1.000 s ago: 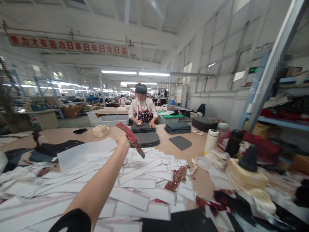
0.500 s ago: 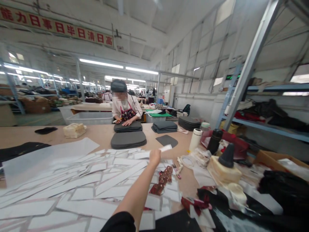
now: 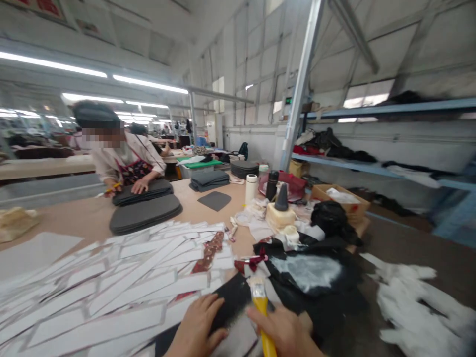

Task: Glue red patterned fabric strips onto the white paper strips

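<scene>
Two hands working near edge of table (image 3: 223,198): left hand (image 3: 197,329) lying flat, open, pressing black piece (image 3: 232,302); right hand (image 3: 286,334) gripping yellow brush (image 3: 262,310), bristles touching piece. Gluing seemingly just starting; many white strips (image 3: 122,277) lying spread at left.

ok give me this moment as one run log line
right hand: holds yellow-handled brush | left hand: flat on black piece | beside: white paper strips | across table: person at grey stacks

Head view, forward-down, close over worktable (image 3: 208,210)

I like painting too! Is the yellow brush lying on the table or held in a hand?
Held. The right hand grips the yellow brush by its handle, bristles pointing away over the black piece, which the left hand presses flat.
</scene>
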### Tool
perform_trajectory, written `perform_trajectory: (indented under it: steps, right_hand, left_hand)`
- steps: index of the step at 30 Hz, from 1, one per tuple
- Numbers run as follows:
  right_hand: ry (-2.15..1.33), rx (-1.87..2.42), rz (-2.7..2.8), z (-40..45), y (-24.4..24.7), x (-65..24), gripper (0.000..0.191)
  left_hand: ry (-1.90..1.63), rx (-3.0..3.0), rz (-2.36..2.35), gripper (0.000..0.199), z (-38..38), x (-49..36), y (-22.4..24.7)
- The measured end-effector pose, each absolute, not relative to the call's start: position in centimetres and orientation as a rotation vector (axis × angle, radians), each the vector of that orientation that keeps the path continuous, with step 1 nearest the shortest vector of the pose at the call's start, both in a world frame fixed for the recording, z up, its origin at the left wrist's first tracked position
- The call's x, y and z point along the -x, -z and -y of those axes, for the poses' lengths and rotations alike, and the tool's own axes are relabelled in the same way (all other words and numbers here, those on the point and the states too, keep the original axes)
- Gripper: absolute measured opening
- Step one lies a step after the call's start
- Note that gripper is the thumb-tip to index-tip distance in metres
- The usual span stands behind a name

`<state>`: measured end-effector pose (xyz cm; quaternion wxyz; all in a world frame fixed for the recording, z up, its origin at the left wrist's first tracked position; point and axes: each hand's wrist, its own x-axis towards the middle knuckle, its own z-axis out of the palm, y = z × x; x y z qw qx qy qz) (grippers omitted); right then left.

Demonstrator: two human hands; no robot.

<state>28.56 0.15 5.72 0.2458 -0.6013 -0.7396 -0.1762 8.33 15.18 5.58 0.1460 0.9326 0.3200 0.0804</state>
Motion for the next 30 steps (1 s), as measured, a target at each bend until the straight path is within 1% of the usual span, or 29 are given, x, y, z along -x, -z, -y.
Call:
perform_trajectory:
  steps: [2,4,6,9,10,13,16,19,23,27,30]
  right_hand:
    - [0.424,1.691,2.019,0.3,-6.4,-30.5,0.039]
    - [0.363,1.766,1.918,0.4,-6.5,-31.4,0.039]
    - [0.253,1.83,1.838,0.2,-5.9,-31.4,0.036]
    - [0.04,1.803,1.924,-0.6,-4.6,-29.9,0.025]
    - [-0.012,1.763,1.989,-1.0,-4.2,-29.3,0.027]
    - [-0.061,1.645,2.167,-1.9,-3.5,-27.7,0.043]
    - [-0.067,1.582,2.256,-2.8,-3.3,-26.6,0.049]
    - [-0.061,1.583,2.31,-3.3,-3.0,-26.1,0.048]
    - [-0.02,1.603,2.342,-3.7,-2.4,-26.0,0.044]
    - [0.006,1.602,2.365,-3.8,-1.6,-26.2,0.042]
    - [0.045,1.589,2.388,-3.9,-1.5,-26.5,0.04]
  left_hand:
    - [-0.148,-2.729,-0.955,0.066,-12.0,-5.5,-3.9]
    - [-0.147,-2.748,-1.076,0.073,-9.4,-3.3,-2.9]
    - [-0.183,-2.734,-1.247,0.078,-7.6,-1.5,-2.6]
    - [-0.225,-2.712,-1.429,0.078,-6.1,0.8,-2.8]
    - [-0.24,-2.709,-1.469,0.077,-5.8,1.5,-2.8]
    - [-0.29,-2.685,-1.541,0.074,-5.0,3.8,-2.8]
    - [-0.358,-2.643,-1.535,0.069,-4.6,5.9,-2.3]
    - [-0.479,-2.614,-1.494,0.057,-4.6,7.4,-1.5]
    - [-0.735,-2.637,-1.407,0.043,-4.9,8.0,-1.3]
    - [-1.014,-2.829,-1.173,0.033,-4.7,8.2,-2.6]
    - [-1.063,-3.013,-1.083,0.026,-4.0,8.9,-3.1]
